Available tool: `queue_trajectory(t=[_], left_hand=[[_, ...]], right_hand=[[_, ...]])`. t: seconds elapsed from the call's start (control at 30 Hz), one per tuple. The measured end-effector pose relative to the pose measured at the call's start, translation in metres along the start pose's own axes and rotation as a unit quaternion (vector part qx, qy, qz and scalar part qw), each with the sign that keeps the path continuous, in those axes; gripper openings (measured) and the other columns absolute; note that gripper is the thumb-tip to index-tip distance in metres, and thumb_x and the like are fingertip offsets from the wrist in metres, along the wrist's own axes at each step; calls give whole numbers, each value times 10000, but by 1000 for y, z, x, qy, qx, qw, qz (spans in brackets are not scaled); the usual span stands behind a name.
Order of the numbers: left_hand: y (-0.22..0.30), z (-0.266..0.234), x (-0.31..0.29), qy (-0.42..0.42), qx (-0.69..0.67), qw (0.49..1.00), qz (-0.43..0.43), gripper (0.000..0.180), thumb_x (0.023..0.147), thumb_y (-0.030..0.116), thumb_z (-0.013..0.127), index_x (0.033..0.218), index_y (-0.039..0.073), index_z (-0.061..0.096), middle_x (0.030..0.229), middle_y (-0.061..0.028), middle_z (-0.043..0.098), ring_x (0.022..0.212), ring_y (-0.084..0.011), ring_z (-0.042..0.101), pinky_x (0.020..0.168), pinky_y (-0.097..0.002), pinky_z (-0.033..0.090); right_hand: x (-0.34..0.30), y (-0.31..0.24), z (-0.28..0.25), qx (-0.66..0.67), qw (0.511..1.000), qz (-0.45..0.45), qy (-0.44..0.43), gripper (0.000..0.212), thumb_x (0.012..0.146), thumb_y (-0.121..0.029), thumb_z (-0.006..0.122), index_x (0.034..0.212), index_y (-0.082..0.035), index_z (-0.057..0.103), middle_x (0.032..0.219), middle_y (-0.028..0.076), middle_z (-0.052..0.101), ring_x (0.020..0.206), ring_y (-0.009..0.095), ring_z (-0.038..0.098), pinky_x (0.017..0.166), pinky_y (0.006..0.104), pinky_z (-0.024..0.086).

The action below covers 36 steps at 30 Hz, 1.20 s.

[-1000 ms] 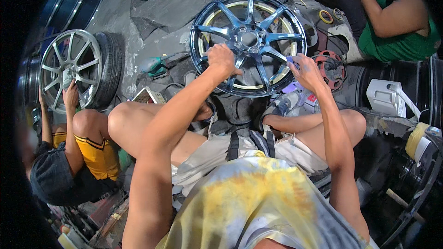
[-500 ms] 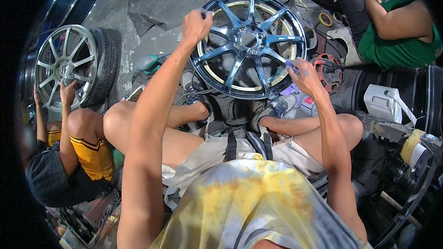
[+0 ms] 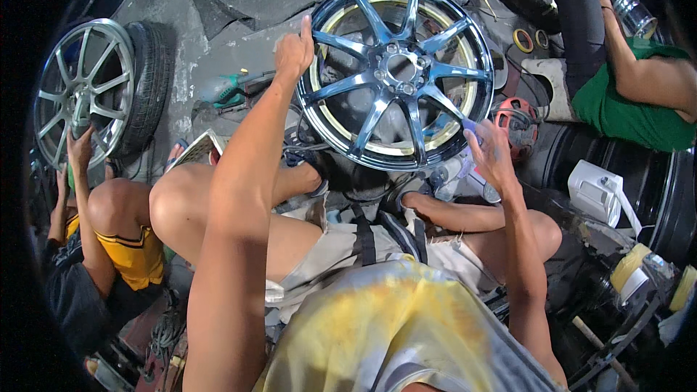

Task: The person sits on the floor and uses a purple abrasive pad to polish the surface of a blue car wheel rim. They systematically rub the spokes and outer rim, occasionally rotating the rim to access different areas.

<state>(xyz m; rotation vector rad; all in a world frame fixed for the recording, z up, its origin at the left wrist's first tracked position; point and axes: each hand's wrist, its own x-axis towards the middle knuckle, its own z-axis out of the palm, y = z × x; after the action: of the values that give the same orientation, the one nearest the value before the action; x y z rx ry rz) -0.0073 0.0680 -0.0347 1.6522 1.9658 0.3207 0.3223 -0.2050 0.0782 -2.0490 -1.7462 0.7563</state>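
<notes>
A shiny dark-blue and chrome wheel rim (image 3: pixel 401 71) with several spokes and a pale inner ring lies tilted in front of my legs. My left hand (image 3: pixel 293 52) is at its left edge, one digit stretched along the outer lip and the other fingers tucked in at the edge, partly hidden. Over the rim's lower right edge, my right hand (image 3: pixel 494 151) is smeared by motion. Between its fingers and the lip shows a small purple pad (image 3: pixel 470 128).
At left, a person's hands work on a grey rim (image 3: pixel 86 91) beside a tyre (image 3: pixel 145 80). A green power tool (image 3: pixel 231 91), a red tool (image 3: pixel 515 127) and tape rolls (image 3: pixel 523 41) lie around. A person in green (image 3: pixel 628 101) sits at right, near a white container (image 3: pixel 595 192).
My left hand has loosened from a fist above the lip and now lies along its left edge. My right hand has dropped slightly lower. The whole view has shifted a little.
</notes>
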Motion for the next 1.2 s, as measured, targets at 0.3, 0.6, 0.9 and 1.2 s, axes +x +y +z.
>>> queue_trajectory(t=[0.3, 0.6, 0.9, 1.2], left_hand=[[-1, 0, 7, -5, -6, 1000, 25, 954, 1001, 672, 183, 950, -120, 713, 1050, -381, 647, 1104, -514, 603, 991, -538, 440], [0, -3, 6, -12, -26, 999, 36, 937, 1002, 669, 206, 943, -118, 713, 1047, -385, 647, 1093, -522, 608, 978, -548, 447], [-7, -3, 3, -15, -34, 998, 47, 957, 1004, 668, 173, 937, -119, 714, 1047, -389, 644, 1090, -527, 605, 985, -548, 442], [-5, 0, 2, -15, -48, 998, 37, 928, 1013, 644, 164, 1017, -111, 705, 1147, -369, 626, 1171, -504, 567, 1050, -519, 407]], right_hand=[[-6, -36, 45, -11, 997, -52, 47, 260, 938, -84, 630, 1178, -1, 686, 871, 167, 576, 796, 328, 613, 714, 406, 484], [-59, -69, 72, -22, 997, -16, 68, 375, 868, -15, 661, 1243, -4, 652, 873, 167, 542, 797, 360, 586, 711, 445, 481], [-94, -77, 87, -27, 997, -13, 66, 368, 873, 6, 653, 1240, 32, 642, 848, 159, 527, 786, 323, 577, 717, 422, 484], [-78, -68, 85, -19, 993, -13, 116, 330, 915, -6, 617, 1242, 21, 647, 864, 177, 556, 766, 318, 590, 693, 412, 485]])
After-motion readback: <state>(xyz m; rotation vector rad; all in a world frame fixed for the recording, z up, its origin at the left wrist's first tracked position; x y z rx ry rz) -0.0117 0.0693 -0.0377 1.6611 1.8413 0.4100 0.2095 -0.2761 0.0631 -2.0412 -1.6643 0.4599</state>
